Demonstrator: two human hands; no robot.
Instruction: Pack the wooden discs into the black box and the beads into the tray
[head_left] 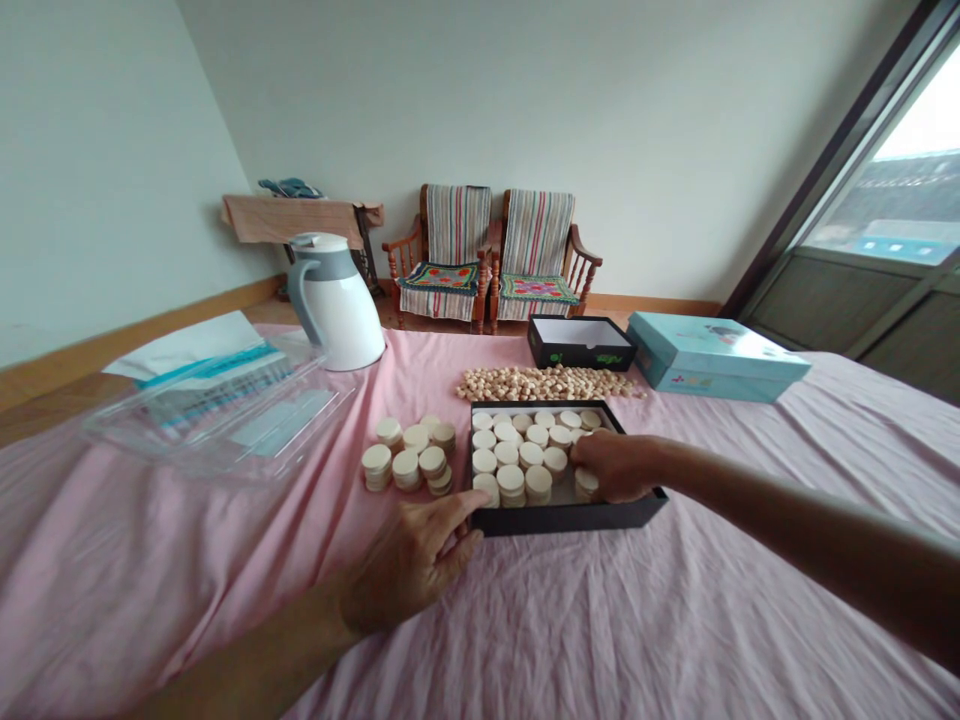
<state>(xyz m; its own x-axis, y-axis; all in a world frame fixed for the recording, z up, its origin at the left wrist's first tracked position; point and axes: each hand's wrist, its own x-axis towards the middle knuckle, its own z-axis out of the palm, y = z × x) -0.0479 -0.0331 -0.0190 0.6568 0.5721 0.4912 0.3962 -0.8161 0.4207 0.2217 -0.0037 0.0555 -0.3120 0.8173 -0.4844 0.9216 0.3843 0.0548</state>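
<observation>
A black box (570, 517) lined in white holds rows of stacked pale round discs (511, 477), probably wooden. At its front left corner, my left hand (412, 560) grips the wall, index finger over the rim and thumb in front. My right hand (619, 467) reaches into the right side of the box, its fingers curled round a stack of discs (587, 484); the fingertips are partly hidden. Left of the box, more stacks of discs (406, 466) stand on the pink cloth (330, 530).
Behind the box lies a long pile of small pale pieces (544, 383). Farther back are another black box (581, 343) and a light blue box (712, 360). A white jug (337, 310) and a clear plastic case (225, 420) stand at left. Two chairs (450, 250) are beyond.
</observation>
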